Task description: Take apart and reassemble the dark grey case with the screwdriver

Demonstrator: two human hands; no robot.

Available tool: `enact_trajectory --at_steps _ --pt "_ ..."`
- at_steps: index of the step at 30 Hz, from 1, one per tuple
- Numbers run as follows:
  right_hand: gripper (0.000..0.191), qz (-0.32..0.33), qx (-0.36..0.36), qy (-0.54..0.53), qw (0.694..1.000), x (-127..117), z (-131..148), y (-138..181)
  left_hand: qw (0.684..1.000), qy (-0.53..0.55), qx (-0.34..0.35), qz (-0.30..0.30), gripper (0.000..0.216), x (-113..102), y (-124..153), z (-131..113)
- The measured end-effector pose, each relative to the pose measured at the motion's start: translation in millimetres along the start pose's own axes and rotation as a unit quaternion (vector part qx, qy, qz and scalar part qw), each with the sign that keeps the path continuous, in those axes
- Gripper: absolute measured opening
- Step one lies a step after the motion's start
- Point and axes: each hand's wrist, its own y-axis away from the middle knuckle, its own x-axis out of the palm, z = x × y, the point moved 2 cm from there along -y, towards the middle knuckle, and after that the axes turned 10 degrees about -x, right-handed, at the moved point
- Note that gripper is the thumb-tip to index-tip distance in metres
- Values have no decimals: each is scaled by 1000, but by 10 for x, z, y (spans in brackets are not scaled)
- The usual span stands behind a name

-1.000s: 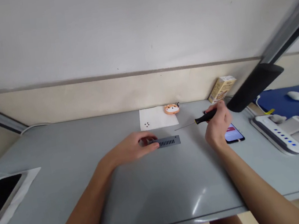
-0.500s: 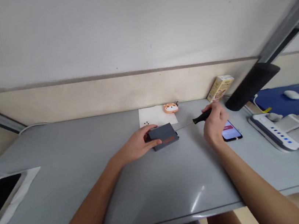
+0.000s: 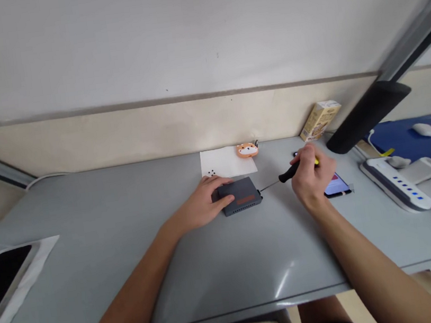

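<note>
grey box flat under left hand; right hand fingers clamped on screwdriver, tip at box.

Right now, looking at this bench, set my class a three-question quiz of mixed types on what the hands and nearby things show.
1. True or false: the left hand rests on the dark grey box.
2. Which does the right hand hold? A) a pen B) a black-handled screwdriver C) a phone
3. Fill in: the small dark screws lie on a white ____ beside the orange animal-face charm.

Key: 1 true. 2 B; its thin tip meets the box's right end, and the phone lies on the grey table behind the hand. 3 paper.
</note>
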Motion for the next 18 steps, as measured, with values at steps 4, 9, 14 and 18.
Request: enact_trajectory --at_steps 4,9,14,18 --pt "48 34 -73 -5 997 16 62 91 1000 7 9 -26 40 30 -19 14" --pt "50 -31 -145 -28 989 -20 124 80 999 17 2 -38 40 89 -26 26" --pt "46 -84 -131 -122 980 10 283 147 998 29 10 -56 38 156 -59 24" --pt "35 98 -180 -186 961 157 429 373 997 24 42 -55 38 136 -70 42"
